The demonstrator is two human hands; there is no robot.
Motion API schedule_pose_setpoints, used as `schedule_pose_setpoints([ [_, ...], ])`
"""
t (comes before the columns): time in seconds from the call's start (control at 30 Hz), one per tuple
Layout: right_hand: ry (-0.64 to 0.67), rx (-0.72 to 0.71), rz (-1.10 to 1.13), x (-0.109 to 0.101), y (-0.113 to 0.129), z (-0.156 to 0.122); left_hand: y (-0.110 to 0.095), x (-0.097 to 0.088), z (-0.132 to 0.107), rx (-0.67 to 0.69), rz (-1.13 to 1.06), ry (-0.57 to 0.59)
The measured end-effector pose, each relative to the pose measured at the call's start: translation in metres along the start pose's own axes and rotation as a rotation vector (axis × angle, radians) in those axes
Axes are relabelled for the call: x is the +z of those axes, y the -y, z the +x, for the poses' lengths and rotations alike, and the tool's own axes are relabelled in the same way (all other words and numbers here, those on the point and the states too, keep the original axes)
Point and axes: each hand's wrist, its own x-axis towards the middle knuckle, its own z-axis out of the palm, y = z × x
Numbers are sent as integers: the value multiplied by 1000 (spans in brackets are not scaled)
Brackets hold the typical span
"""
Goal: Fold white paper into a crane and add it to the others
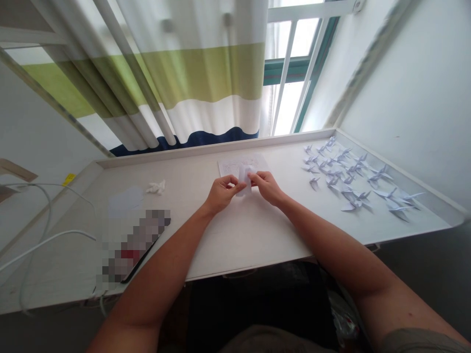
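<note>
I register left grip [221, 194] and right grip [268, 187] both pinching the white paper [248, 184]; unequal pull between them could wrinkle or tear it

A green-banded curtain [206, 73] hangs beside the bright, teal-framed window [296, 71].

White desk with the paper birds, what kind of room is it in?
Probably a room in someone's home, maybe a bedroom or study corner. A striped curtain hangs beyond the white desk, a barred window shows beside it, and folded paper birds cover the desk's right side.
</note>
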Motion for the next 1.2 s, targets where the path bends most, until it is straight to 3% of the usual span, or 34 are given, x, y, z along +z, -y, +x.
schedule_pose_setpoints([
  [0.2, -103, 12, -35, -9, -5, 7, 4, -2, 5, -14, -29, -139],
  [0.4, -12, 51, 85, -3, -6, 6, 7, -2, 7, -151, -145, -182],
  [0.6, 69, 39, 93, -7, -3, 3, 3, -1, 6, -237, -235, -119],
  [0.77, 103, 101, 83, -11, 2, 2, 3, -1, 8, -209, -250, -260],
  [1.0, 54, 114, 98, -18, 0, 6, 6, -7, 7, -178, -156, -219],
  [1.2, 50, 155, 248, -20, -1, 6, 9, -15, 11, -157, -196, -161],
])
